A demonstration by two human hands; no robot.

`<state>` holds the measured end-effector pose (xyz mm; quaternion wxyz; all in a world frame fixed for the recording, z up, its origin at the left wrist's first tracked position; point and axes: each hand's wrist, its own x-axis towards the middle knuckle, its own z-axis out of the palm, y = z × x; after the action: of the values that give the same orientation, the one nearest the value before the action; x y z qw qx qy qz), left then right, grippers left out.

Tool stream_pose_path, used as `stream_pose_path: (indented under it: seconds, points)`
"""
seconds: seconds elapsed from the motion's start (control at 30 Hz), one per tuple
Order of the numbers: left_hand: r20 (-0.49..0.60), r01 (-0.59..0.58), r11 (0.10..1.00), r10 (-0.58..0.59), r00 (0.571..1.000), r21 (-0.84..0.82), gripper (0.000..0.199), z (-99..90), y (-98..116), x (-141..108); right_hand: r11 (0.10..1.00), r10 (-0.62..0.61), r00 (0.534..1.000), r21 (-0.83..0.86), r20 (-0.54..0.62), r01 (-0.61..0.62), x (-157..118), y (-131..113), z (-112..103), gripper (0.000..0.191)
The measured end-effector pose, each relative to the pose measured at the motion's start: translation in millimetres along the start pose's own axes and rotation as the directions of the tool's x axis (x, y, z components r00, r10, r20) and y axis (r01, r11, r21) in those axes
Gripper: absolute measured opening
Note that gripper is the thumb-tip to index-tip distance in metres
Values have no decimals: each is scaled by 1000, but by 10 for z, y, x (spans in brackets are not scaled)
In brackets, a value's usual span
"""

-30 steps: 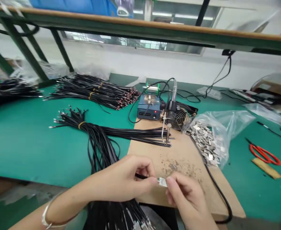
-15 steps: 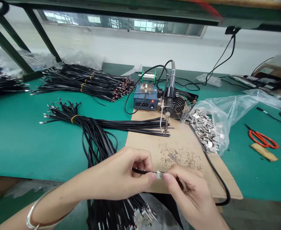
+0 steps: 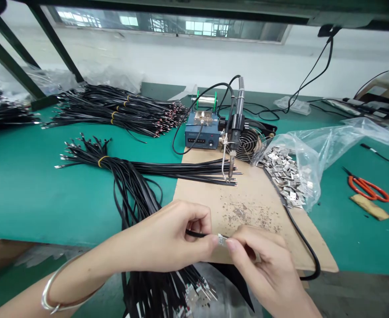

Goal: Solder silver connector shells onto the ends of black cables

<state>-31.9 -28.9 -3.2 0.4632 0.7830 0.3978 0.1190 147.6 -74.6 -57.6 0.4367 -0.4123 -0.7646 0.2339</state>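
My left hand (image 3: 184,238) pinches a black cable (image 3: 195,233) close to its end, above the front of the cardboard sheet (image 3: 201,194). A small silvery metal connector (image 3: 220,239) sits at the cable's end, between the two hands. From the other side, my right hand (image 3: 261,260) grips that connector between thumb and forefinger; its far part is hidden by the fingertips. Beyond the hands, a soldering iron (image 3: 236,128) is held upright, tip down, beside a blue soldering station (image 3: 201,137). Below my left hand hang several black cables with metal connectors (image 3: 199,296) on their ends.
A banded cable bundle (image 3: 128,170) reaches onto the cardboard. More bundles (image 3: 115,110) lie behind, left. On the right are a plastic bag of metal connectors (image 3: 285,176), orange-handled scissors (image 3: 368,187) and a yellowish sponge (image 3: 370,206). A solder spool (image 3: 206,100) and a fan (image 3: 249,145) stand behind.
The view has shifted slightly, so the bench appears a little higher. Both hands keep their pinch on the cable and connector, almost unmoved. The red light on the station looks dimmer.
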Motion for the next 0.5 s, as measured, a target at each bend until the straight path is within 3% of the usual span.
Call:
stream_pose_path:
  seconds: [0.27,0.5]
  points:
    - [6,5,999,-4,1000,-38,27,17,-29,-9,999,29,1000,32,8,-29,-11,15,5,31]
    - [19,12,998,-11,1000,-60,24,-1,-22,12,951,219,971,202,94,-234,21,27,6,36]
